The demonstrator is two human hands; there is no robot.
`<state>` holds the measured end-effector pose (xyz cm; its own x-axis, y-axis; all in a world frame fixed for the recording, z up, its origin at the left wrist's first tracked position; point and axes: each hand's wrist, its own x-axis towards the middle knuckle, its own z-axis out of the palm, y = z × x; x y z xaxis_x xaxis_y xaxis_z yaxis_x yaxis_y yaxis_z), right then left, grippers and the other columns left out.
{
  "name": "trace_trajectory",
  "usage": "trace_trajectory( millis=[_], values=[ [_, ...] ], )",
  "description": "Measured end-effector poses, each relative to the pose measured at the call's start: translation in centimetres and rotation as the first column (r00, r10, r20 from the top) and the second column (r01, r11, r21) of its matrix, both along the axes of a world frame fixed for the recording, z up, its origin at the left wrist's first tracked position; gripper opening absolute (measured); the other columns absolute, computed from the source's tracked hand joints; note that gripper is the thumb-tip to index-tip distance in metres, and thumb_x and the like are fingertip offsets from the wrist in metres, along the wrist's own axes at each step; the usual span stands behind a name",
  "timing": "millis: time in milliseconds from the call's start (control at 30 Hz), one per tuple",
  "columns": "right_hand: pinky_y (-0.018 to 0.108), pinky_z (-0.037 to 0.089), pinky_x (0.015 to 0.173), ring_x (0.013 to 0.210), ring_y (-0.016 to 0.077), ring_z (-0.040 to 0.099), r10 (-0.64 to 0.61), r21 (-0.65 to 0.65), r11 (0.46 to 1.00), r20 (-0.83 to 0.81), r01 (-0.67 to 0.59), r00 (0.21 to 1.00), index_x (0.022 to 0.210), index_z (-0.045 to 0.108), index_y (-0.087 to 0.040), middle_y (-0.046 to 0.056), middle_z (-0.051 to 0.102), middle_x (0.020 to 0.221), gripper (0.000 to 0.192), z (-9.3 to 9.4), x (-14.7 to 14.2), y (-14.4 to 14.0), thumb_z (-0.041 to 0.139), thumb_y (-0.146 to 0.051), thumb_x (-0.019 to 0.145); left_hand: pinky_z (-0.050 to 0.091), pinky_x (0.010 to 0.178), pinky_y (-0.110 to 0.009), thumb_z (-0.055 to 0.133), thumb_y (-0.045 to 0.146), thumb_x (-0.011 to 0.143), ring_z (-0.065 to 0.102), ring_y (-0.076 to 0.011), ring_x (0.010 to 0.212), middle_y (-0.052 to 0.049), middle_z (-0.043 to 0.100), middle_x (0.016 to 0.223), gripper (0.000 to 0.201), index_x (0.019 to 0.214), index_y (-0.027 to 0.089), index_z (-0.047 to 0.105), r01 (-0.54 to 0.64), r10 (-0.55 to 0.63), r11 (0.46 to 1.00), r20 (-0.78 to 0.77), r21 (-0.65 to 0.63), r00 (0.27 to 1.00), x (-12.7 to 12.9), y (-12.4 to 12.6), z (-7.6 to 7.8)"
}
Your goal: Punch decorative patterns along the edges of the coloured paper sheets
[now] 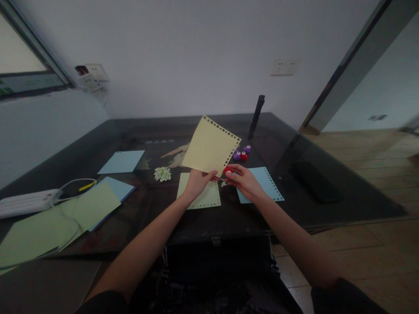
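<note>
A yellow sheet of paper is raised above the table, tilted, with a row of punched shapes along its top and right edges. My left hand is closed on its lower edge. In my right hand is a small red craft punch, at the sheet's lower right corner; my fingers hide part of it. Beneath my hands lies another yellow sheet with holes along its edges. A blue sheet, punched along its right edge, lies under my right wrist. Small paper cutouts lie between the hands.
Several purple and red punches stand behind the raised sheet. A pile of pale cutouts and a blue sheet lie left. Further left are stacked papers, a white power strip and cables. A black upright object stands at back right.
</note>
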<state>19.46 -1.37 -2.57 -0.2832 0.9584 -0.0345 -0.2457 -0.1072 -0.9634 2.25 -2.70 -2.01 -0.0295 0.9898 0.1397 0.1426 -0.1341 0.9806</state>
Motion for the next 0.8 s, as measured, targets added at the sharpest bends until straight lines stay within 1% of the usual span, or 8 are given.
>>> trace_trajectory(
  millis=[167,367,567,800],
  values=[
    [0.022,0.048,0.054,0.063,0.0111,0.063,-0.004,-0.006,1.000,0.014,0.005,1.000,0.092,0.061,-0.020,0.001,0.063,0.088,0.040,0.04,0.00,0.00,0.079,-0.032,0.058,0.058,0.063,-0.028,0.065,0.020,0.074,0.069,-0.0192,0.064,-0.012,0.073,0.087,0.022,0.092,0.007,0.065,-0.002,0.002,1.000,-0.014,0.021,1.000,0.05,-0.09,0.06],
    [0.023,0.047,0.054,0.062,0.0099,0.062,-0.007,-0.006,1.000,0.004,0.007,1.000,0.090,0.062,-0.021,0.000,0.062,0.087,0.037,0.11,-0.02,-0.03,0.080,-0.030,0.059,0.057,0.063,-0.026,0.064,0.020,0.074,0.069,-0.0169,0.063,-0.013,0.072,0.092,0.023,0.094,0.007,0.063,0.001,0.001,0.998,-0.025,0.064,1.000,0.09,-0.13,-0.05],
    [0.024,0.047,0.055,0.061,0.0099,0.061,0.002,-0.012,1.000,-0.005,-0.002,1.000,0.090,0.061,-0.021,0.000,0.062,0.087,0.037,-0.03,0.02,0.04,0.080,-0.030,0.058,0.058,0.063,-0.026,0.064,0.022,0.074,0.069,-0.0180,0.064,-0.013,0.072,0.092,0.025,0.095,0.007,0.062,0.021,-0.021,0.999,-0.001,0.045,1.000,0.09,-0.01,-0.42],
    [0.025,0.047,0.055,0.060,0.0100,0.060,0.011,-0.028,1.000,-0.031,-0.012,0.999,0.088,0.061,-0.021,0.000,0.062,0.084,0.036,0.18,0.02,-0.05,0.080,-0.030,0.058,0.058,0.065,-0.027,0.063,0.022,0.075,0.069,-0.0172,0.064,-0.012,0.072,0.093,0.025,0.096,0.008,0.063,0.036,-0.035,0.999,-0.017,0.037,0.999,0.17,-0.26,-0.19]
  ],
)
